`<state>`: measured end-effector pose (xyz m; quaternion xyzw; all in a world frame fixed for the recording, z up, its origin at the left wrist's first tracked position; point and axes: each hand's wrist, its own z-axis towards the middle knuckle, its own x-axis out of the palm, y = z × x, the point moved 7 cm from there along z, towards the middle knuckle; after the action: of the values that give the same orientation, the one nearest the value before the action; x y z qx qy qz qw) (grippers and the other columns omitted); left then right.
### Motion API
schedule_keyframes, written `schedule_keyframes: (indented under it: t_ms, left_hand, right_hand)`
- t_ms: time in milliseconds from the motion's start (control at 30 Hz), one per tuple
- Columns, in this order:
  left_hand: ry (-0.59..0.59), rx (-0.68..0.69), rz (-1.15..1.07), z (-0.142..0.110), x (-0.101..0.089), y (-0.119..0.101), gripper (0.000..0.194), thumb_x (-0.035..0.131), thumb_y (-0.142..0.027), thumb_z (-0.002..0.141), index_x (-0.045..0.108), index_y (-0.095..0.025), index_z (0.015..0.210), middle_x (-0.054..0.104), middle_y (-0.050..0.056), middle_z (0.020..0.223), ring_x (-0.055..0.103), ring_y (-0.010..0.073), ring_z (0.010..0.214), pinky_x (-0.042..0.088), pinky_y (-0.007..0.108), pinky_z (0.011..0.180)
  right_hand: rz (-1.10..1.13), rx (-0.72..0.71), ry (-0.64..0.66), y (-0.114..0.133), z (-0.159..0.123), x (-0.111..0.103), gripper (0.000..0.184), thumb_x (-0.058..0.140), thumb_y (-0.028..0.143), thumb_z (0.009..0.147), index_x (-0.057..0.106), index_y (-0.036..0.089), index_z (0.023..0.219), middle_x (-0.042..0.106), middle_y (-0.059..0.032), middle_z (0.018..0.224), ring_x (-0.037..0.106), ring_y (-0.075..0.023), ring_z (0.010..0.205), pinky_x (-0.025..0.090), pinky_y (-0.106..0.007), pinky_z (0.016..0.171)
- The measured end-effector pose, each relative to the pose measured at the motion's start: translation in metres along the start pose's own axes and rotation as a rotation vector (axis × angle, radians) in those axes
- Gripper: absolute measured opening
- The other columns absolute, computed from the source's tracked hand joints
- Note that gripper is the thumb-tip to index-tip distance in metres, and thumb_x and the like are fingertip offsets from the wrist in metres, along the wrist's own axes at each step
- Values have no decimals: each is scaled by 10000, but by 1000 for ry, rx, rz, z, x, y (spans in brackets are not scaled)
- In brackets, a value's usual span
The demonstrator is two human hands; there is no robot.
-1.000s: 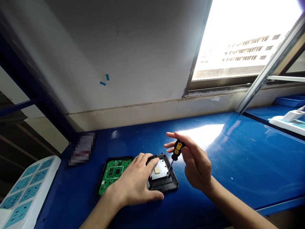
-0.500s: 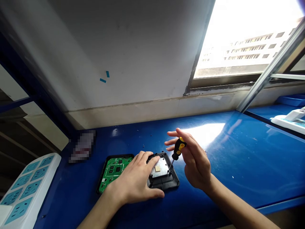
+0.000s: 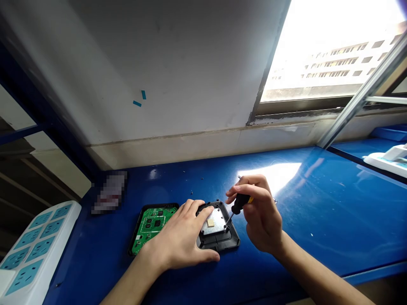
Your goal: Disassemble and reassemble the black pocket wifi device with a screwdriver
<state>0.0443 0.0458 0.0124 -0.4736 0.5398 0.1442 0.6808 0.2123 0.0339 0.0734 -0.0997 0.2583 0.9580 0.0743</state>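
My right hand (image 3: 262,212) is closed round the black and yellow handle of a screwdriver (image 3: 239,204). The shaft slants down to the left, its tip at the right corner of a silver metal plate (image 3: 218,227) with a small tan pad on it. This plate lies in a black plastic housing (image 3: 219,245) on the table. Across the housing's left side, my left hand (image 3: 181,237) grips it, fingers over the far part and thumb along the near edge. Left of that hand sits another black housing half with a green circuit board (image 3: 149,231), partly covered by my wrist.
A white power strip (image 3: 38,250) with teal sockets stands at the left edge of the blue table (image 3: 318,216). Behind it lies a blurred-out packet (image 3: 110,192). Small screws (image 3: 191,192) are scattered beyond the housings. A wall and window close off the back.
The fingers of my right hand have curled in around the screwdriver handle, which leans lower to the right. My left hand and both housing halves stay in place.
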Motion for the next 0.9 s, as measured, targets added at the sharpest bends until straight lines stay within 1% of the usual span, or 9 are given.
schedule_keyframes:
  t_ms: [100, 167, 333, 467, 567, 633, 700, 800, 900]
  left_hand:
    - [-3, 6, 9, 0, 0, -1, 933, 858, -602, 689, 483, -318, 1494, 463, 96, 1531, 430, 382, 1400, 435, 544, 1148]
    - [1, 4, 20, 0, 0, -1, 936, 858, -607, 688, 487, -306, 1494, 459, 102, 1535, 426, 386, 1402, 437, 547, 1148]
    - [3, -3, 15, 0, 0, -1, 938, 843, -617, 701, 475, -309, 1507, 459, 95, 1535, 408, 390, 1418, 431, 552, 1157]
    - [1, 1, 0, 0, 0, 0, 924, 843, -612, 700, 479, -325, 1499, 471, 90, 1511, 435, 383, 1392, 452, 540, 1137]
    - [-6, 5, 11, 0, 0, 0, 934, 845, -621, 694, 477, -325, 1499, 463, 91, 1519, 430, 383, 1397, 449, 539, 1141]
    - [-4, 4, 23, 0, 1, 1, 938, 847, -623, 691, 478, -321, 1499, 460, 93, 1522, 426, 381, 1401, 445, 540, 1146]
    - [2, 3, 31, 0, 1, 0, 937, 844, -624, 697, 478, -313, 1502, 463, 95, 1519, 428, 375, 1400, 442, 534, 1152]
    - [17, -5, 38, 0, 1, 0, 954, 833, -632, 708, 461, -298, 1521, 455, 103, 1527, 412, 372, 1415, 430, 532, 1166]
    - [28, -5, 37, 1, 1, -1, 961, 822, -643, 717, 451, -294, 1532, 452, 108, 1529, 419, 365, 1408, 437, 528, 1160]
  right_hand:
    - [85, 74, -2, -2, 0, 1, 410, 351, 186, 1074, 561, 320, 1399, 529, -93, 1329, 680, -209, 1036, 658, -413, 760]
    - [83, 95, -7, -2, 0, 1, 436, 341, 172, 1076, 549, 325, 1427, 561, -92, 1361, 694, -211, 1052, 663, -411, 771]
    - [-35, 69, -23, -2, 4, -1, 544, 530, 100, 1008, 479, 353, 1487, 641, -56, 1114, 704, -184, 915, 646, -388, 750]
    - [-186, -46, -68, 4, 6, -5, 539, 727, 113, 897, 597, 342, 1368, 554, -11, 928, 622, -148, 728, 578, -315, 599]
    - [-160, -75, -26, 7, 4, -4, 420, 559, 172, 997, 596, 312, 1392, 579, -65, 1042, 660, -182, 821, 606, -354, 632]
    - [-113, -48, -5, 6, 3, -3, 475, 404, 142, 1037, 538, 299, 1464, 606, -106, 1180, 687, -208, 933, 637, -399, 701]
    - [-95, -26, -5, 6, 2, -3, 538, 385, 96, 1031, 477, 300, 1521, 634, -112, 1247, 697, -209, 972, 648, -412, 742]
    - [-159, -48, -25, 9, 5, -3, 608, 513, 55, 988, 464, 315, 1535, 684, -83, 1145, 698, -197, 913, 640, -399, 745]
    - [-261, -95, -69, 12, 8, -6, 638, 702, 99, 915, 538, 346, 1480, 648, -39, 966, 658, -179, 770, 603, -362, 650]
